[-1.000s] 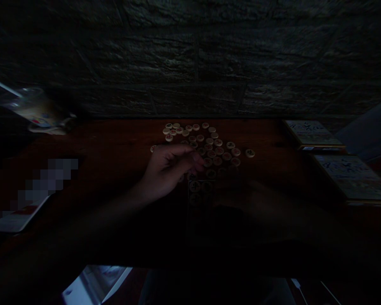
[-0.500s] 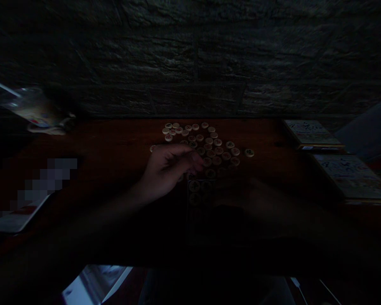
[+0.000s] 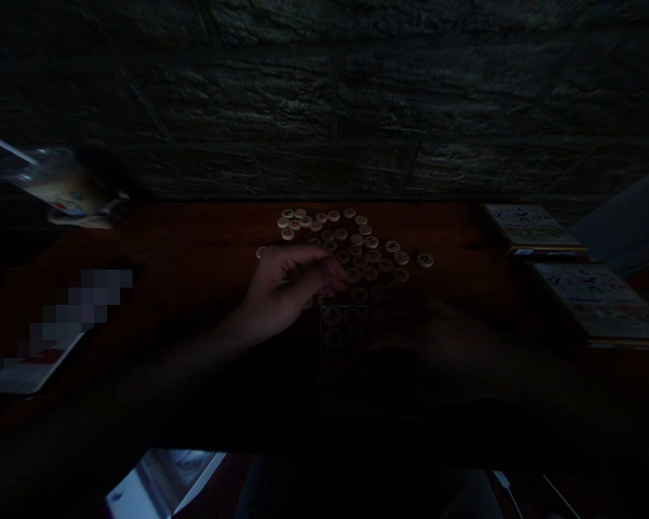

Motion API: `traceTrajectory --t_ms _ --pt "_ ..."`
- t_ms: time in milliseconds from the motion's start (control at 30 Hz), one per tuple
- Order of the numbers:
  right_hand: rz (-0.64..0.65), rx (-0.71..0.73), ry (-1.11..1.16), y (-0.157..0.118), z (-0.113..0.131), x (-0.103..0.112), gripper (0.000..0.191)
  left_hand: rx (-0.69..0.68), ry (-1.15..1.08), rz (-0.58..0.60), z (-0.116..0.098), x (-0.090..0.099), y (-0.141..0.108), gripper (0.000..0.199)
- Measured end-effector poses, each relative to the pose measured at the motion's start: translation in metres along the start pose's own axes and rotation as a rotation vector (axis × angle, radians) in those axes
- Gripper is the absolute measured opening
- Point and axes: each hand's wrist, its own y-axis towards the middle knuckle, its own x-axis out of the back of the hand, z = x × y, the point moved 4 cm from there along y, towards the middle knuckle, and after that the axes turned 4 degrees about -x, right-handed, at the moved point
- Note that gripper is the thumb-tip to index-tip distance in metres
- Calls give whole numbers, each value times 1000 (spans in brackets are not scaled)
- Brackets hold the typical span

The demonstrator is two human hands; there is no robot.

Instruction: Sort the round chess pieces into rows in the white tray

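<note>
Round wooden Chinese chess pieces [image 3: 371,242] with red or dark characters lie loosely spread on the table. At their near left side is my left hand [image 3: 286,288], thumb and fingers curled together; whatever sits between the fingertips, if anything, is hidden. Just below those fingertips is a thin-edged box or tray [image 3: 321,360], its near part lost in shadow. Inside its far left corner rest several chess pieces [image 3: 332,316] in rows. Over the right side of this box, my right hand [image 3: 433,328] is so dark that its fingers cannot be made out.
Two flat printed boxes [image 3: 600,299] lie at the right of the wooden table [image 3: 195,238]. A plastic cup [image 3: 59,184] with a straw stands far left, above a phone-like flat object [image 3: 37,371]. A stone-textured wall [image 3: 329,101] runs along the back.
Both hands and the loose chess pieces stay in nearly the same places. The view has shifted very slightly.
</note>
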Motion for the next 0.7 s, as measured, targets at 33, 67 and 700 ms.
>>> traceTrajectory --t_ms 33,67,700 --pt "3 -4 6 0 0 0 13 -1 0 0 0 0 0 22" --pt "6 -9 10 -1 0 0 14 -2 0 0 0 0 0 22" --pt "21 -58 84 0 0 2 12 3 -5 9 -2 -1 1 22"
